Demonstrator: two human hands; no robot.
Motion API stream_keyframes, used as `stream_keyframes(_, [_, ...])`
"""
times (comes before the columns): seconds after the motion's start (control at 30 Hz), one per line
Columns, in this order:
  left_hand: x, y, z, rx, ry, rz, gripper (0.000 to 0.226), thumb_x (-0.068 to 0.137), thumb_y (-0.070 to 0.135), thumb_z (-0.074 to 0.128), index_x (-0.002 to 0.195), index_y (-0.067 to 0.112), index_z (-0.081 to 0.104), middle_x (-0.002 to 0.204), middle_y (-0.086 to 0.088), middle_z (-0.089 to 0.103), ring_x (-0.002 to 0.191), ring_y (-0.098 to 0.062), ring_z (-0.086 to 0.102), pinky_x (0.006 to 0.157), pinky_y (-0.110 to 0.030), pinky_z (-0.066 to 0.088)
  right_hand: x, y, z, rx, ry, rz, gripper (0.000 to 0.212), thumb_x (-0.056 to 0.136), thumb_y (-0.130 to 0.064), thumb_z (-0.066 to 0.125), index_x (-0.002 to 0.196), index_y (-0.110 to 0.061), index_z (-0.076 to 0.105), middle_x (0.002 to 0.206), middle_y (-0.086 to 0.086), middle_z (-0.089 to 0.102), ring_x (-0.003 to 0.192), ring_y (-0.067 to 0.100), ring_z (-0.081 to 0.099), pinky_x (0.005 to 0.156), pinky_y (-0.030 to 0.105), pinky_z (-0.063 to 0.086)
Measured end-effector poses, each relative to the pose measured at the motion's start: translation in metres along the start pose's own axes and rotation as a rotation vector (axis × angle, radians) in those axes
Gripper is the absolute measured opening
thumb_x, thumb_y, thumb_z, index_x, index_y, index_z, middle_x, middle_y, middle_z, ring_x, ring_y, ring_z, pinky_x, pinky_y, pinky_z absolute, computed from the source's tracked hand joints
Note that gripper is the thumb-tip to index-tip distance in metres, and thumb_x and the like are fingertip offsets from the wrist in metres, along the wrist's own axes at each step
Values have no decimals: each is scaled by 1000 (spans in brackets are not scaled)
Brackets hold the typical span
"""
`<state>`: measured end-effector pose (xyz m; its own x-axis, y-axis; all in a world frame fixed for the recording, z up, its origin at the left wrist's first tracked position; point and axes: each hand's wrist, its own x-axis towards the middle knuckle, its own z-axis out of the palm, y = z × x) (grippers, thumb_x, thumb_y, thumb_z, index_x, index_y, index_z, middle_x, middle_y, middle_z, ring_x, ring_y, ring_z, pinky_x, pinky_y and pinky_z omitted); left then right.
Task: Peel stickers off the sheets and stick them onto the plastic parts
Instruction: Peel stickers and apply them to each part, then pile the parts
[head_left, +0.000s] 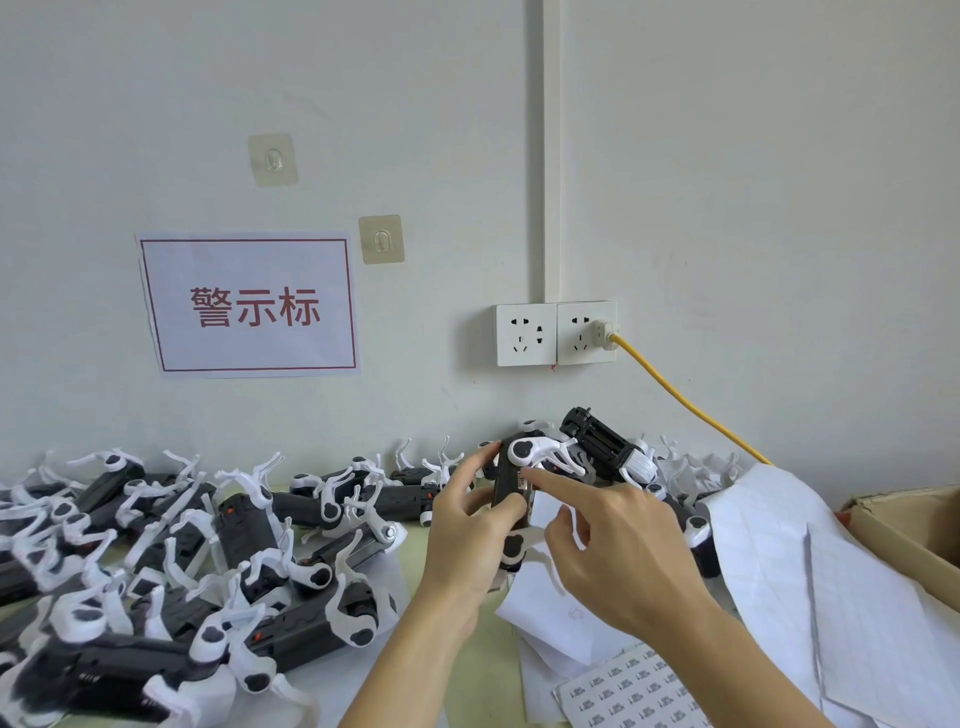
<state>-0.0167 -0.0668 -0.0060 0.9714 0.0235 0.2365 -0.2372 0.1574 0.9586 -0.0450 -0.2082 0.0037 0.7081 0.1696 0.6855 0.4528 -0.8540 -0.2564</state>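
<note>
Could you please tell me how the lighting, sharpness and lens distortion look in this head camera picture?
Head view: soft, even light, no glare or hard shadows; the sign and sockets read sharply; the parts smear at the lower left edge; the wide lens bows the table line; the sticker sheet print is too small to read.

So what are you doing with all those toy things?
A person is putting stickers on black-and-white plastic parts. The left hand grips one part upright, and the right hand presses its forefinger on the part's side, where a small sticker seems to sit. Many more parts lie piled on the left. A sticker sheet lies at the bottom, near used sheets.
</note>
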Motion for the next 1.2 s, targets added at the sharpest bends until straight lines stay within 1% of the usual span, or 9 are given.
stream_keyframes(0.17, [0,-1,-2,-7,36,21,34,82,24,71,107,47,67,88,1,77,72,-17,71,54,-24,48,1,-1,0,67,57,42,48,84,-31,40,124,-36,67,41,-5,30,42,15,36,45,30,35])
stream_keyframes(0.4, [2,-2,-4,-16,98,18,26,89,23,71,101,46,69,86,-1,78,75,-20,74,62,-31,56,2,3,3,238,195,149,35,83,-23,42,109,-34,63,47,-3,44,47,20,42,45,35,38])
stream_keyframes(0.53, [3,-2,-3,-45,101,-2,31,90,17,67,102,45,70,89,-17,74,73,-28,66,73,-46,54,4,9,9,348,210,206,31,91,-11,48,109,-33,60,56,-7,49,47,13,41,49,37,40])
stream_keyframes(0.63, [3,-2,-3,-80,99,-15,33,90,14,64,102,44,70,89,-11,76,73,-29,68,73,-45,55,5,11,12,416,196,244,31,93,-9,49,112,-31,58,68,-7,56,58,12,50,55,30,43])
stream_keyframes(0.73, [3,0,-3,-110,90,-7,31,91,15,64,105,42,69,91,-8,77,73,-28,74,65,-40,60,5,11,16,473,154,293,31,94,-13,49,118,-32,55,83,-9,54,81,7,53,70,21,40])
stream_keyframes(0.9, [1,0,-3,-49,106,75,30,91,19,69,102,47,68,89,1,78,81,-21,75,69,-36,60,5,7,14,576,80,321,35,96,-22,51,124,-43,46,122,-13,46,115,-6,44,91,25,40])
stream_keyframes(1.03, [-2,-1,2,21,43,140,41,86,10,71,110,43,68,91,-6,76,71,-20,72,62,-26,56,5,8,7,761,31,339,46,90,-46,56,134,-52,45,137,-21,41,121,-18,37,92,17,36])
stream_keyframes(1.13, [-4,-3,10,149,-31,257,46,75,20,72,113,45,67,89,2,73,76,-16,68,64,-25,51,5,13,1,893,-18,360,59,79,-55,60,135,-58,44,141,-19,46,130,0,46,106,30,40])
stream_keyframes(1.2, [-6,-5,11,262,-90,322,50,74,24,73,119,45,66,97,11,74,88,-10,70,72,-22,53,6,16,-3,902,-75,330,61,79,-54,64,137,-58,45,138,-19,52,124,-3,52,105,35,44])
